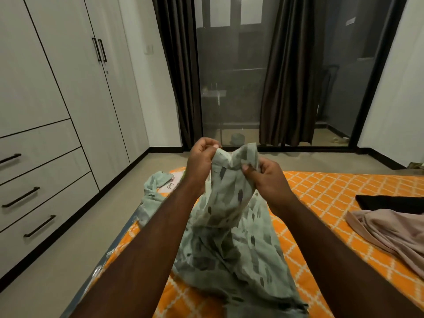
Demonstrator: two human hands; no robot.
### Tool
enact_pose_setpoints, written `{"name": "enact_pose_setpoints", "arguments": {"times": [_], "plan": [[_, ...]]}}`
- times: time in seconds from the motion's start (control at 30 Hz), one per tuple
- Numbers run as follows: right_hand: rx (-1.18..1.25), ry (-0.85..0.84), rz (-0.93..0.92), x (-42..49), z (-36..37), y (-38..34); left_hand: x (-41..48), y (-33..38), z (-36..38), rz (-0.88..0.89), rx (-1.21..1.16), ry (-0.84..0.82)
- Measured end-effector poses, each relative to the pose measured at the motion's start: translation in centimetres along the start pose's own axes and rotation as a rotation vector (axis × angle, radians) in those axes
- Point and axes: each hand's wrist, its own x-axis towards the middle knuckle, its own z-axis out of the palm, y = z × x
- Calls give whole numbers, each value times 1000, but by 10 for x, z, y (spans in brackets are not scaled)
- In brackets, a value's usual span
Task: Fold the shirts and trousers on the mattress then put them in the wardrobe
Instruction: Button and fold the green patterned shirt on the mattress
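Observation:
A pale green shirt [229, 237] with dark brush-mark print hangs from both my hands above the orange patterned mattress [321, 198]. My left hand [202, 159] pinches its top edge on the left. My right hand [266, 175] grips the fabric just to the right, near the collar. The shirt's lower part trails on the mattress, and one sleeve lies toward the mattress's far left corner. A beige garment [390, 235] and a black garment [390, 201] lie on the mattress at the right. The white wardrobe [68, 88] stands at the left with its doors closed.
Drawers with black handles [20, 197] sit low in the wardrobe. Bare floor [68, 249] runs between wardrobe and mattress. Dark curtains [286, 76] frame a glass door [229, 76] straight ahead.

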Motion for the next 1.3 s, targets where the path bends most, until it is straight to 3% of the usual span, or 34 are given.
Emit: {"name": "enact_pose_setpoints", "arguments": {"times": [0.13, 0.27, 0.57, 0.77, 1.07, 1.3], "plan": [[14, 104, -62, 14, -12, -36, -1, -6, -9, 26, 66, -184], [11, 176, -117, 33, -21, -77, -10, -2, -3, -75, 33, -411], [22, 228, -176, 47, -33, -134, -16, 9, 26, -33, 128, -530], [29, 323, -100, 60, -61, -148, -16, -41, 33, -78, 417, -591], [-99, 225, 6, 88, -95, -114, -21, -122, 29, -404, 477, -721], [-99, 202, 133, 128, -102, -31, -15, -195, 30, -354, 617, -623]]}}
